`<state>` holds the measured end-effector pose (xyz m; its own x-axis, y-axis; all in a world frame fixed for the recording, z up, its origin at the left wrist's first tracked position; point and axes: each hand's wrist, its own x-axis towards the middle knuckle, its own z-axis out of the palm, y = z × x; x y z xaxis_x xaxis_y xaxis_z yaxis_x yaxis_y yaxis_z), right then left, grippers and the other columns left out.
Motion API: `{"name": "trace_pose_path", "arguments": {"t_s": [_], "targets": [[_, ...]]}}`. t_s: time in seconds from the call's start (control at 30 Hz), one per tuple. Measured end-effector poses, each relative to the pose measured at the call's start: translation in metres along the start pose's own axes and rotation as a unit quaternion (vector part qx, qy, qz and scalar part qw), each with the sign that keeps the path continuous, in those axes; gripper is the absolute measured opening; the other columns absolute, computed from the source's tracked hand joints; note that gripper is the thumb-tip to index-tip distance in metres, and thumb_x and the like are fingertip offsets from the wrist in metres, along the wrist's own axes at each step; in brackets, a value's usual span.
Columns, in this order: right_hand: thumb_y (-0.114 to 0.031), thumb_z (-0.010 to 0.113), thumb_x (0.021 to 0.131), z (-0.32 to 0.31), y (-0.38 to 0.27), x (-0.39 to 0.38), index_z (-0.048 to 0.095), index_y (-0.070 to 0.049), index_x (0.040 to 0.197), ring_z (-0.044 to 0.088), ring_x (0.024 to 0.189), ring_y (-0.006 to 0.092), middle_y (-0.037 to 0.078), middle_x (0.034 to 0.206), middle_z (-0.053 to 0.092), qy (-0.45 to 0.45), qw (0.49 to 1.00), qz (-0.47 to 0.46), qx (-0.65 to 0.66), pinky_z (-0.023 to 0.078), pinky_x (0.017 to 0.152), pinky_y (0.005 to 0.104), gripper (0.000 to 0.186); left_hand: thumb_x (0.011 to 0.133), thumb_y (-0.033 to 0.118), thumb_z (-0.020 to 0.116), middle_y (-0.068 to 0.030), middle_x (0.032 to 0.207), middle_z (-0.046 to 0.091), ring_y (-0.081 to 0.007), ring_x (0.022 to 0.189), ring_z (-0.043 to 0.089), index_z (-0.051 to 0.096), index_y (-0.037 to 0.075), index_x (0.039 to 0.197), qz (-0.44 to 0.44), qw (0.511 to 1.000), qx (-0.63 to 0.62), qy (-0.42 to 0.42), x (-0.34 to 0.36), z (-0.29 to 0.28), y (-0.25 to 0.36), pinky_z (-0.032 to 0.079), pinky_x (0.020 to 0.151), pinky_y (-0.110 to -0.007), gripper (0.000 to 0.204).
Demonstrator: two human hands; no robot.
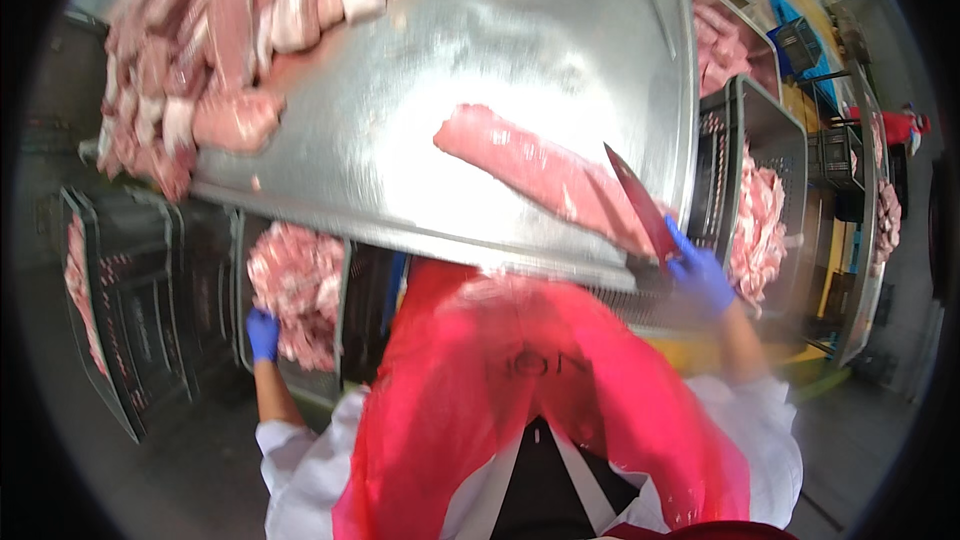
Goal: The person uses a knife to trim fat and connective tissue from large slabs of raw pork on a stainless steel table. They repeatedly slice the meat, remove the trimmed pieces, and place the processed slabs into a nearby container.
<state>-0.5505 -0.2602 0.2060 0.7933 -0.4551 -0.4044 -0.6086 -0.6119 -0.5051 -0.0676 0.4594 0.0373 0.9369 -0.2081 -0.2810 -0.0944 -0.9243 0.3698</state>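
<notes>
My right hand [699, 268], in a blue glove, is closed round the handle of a knife [640, 202]. Its blade points up and to the left, over the right end of a long strip of pink meat [545, 175]. That strip lies slantwise on the metal table [350, 155], near its front edge. Down at the left, my gloved left hand [262, 334] is at the side of a crate [345, 325] heaped with meat trimmings [298, 285]. Its fingers are too small and shadowed to tell whether they grip anything.
A large pile of meat pieces [225, 25] covers the table's far left. At its far right lies a second knife [652, 0]. Another crate [790, 125] with trimmings stands beyond the right edge. More dark crates [140, 310] are at the left. A person in red [905, 127] is far right.
</notes>
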Motion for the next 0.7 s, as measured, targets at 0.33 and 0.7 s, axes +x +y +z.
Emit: {"name": "trace_pose_path", "arguments": {"t_s": [0.33,0.7], "targets": [[-0.001,0.057,0.094,0.095,0.001,0.036,0.024,-0.021,0.163,0.058,0.07,0.0075,0.001,0.08,0.064,0.234,0.896,0.001,0.377,0.05,0.065,0.0259,0.079,0.079,0.026,0.071,-0.024,0.131,0.061,-0.0413,0.126,0.055,0.06,0.004,0.132,0.565,0.815,-0.035,-0.12,0.01,0.107,0.49,0.041,0.111,-0.049,0.058],[-0.001,0.055,0.092,0.134,0.006,-0.064,0.015,-0.021,0.165,0.051,0.054,0.0074,0.0,0.073,0.058,0.386,0.808,0.099,0.435,0.046,0.049,0.0246,0.085,0.066,0.032,0.078,-0.0263,0.126,0.063,-0.0435,0.118,0.061,0.053,-0.007,0.131,0.532,0.777,0.19,-0.277,-0.03,0.217,0.642,0.049,0.099,-0.048,0.08]]}}
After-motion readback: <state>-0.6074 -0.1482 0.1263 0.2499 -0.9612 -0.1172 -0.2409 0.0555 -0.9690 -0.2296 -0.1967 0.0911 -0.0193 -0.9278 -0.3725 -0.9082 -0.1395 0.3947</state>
